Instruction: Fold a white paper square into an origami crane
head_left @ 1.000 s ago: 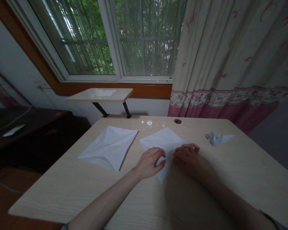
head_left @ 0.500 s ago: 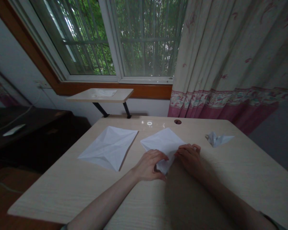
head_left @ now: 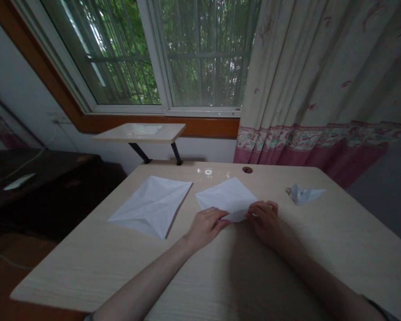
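A white paper sheet [head_left: 225,198] lies on the pale wood-grain desk [head_left: 87,272], its near part folded over into a straight edge. My left hand [head_left: 207,227] presses on that edge from the left, and my right hand [head_left: 263,223] holds it from the right. The paper's middle section between my hands shows, though my fingers hide parts of the fold. To the left lies a creased, unfolded white sheet [head_left: 150,206]. A small crumpled or folded white paper piece [head_left: 302,194] sits towards the far right.
A small cream shelf [head_left: 138,132] on black brackets stands beyond the desk, below a barred window [head_left: 203,53]. A patterned curtain [head_left: 310,89] hangs at the right. A dark cabinet [head_left: 36,196] stands at the left. The desk has a round cable hole [head_left: 247,170].
The near corner of the sheet has lifted and folded over, so its tip no longer points towards me. My hands have drawn slightly apart along the new fold.
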The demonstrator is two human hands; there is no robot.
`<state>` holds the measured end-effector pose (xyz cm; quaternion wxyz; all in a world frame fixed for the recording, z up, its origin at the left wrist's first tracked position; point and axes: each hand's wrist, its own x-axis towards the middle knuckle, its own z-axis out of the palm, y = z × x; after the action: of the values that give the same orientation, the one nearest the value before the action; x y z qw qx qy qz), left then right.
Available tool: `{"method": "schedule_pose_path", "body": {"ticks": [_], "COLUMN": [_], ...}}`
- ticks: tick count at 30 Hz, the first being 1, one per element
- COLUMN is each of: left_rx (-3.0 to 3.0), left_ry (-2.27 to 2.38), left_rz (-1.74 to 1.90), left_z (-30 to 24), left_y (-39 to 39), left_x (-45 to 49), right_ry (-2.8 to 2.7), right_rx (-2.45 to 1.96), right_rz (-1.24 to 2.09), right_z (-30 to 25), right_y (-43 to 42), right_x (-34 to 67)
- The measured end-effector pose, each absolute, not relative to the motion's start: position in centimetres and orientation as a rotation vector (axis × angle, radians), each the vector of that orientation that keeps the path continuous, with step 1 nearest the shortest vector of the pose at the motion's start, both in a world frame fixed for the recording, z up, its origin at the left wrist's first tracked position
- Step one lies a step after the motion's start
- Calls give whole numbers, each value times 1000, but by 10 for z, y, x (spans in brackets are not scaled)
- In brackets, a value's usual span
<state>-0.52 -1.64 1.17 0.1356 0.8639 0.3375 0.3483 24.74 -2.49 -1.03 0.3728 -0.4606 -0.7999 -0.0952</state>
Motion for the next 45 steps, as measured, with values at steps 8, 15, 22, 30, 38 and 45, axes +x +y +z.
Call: {"method": "schedule_pose_path", "body": {"ticks": [8, 15, 22, 30, 38, 45], "left_rx": [2271, 2405, 2854, 3049, 3059, 3026], "left_ry": [1206, 1102, 716, 476, 420, 629], "left_rz": [1128, 1477, 1634, 1392, 1137, 743], "left_z": [6, 6, 18, 24, 20, 21], "left_y": [-15, -15, -22, -29, -27, -23], "left_x": [-6, -6, -3, -3, -1, 2], "right_ry": [-2066, -2091, -2094, -2149, -2147, -2159], "right_rx": [-1180, -1214, -1267, -1292, -1308, -1298], "right_rz": [-215, -160, -141, -99, -79, -115], "right_z": [-14, -16, -20, -21, -19, -20], "right_y": [-22, -20, -15, -15, -14, -14], "right_x": [246, 245, 243, 243, 242, 243]}}
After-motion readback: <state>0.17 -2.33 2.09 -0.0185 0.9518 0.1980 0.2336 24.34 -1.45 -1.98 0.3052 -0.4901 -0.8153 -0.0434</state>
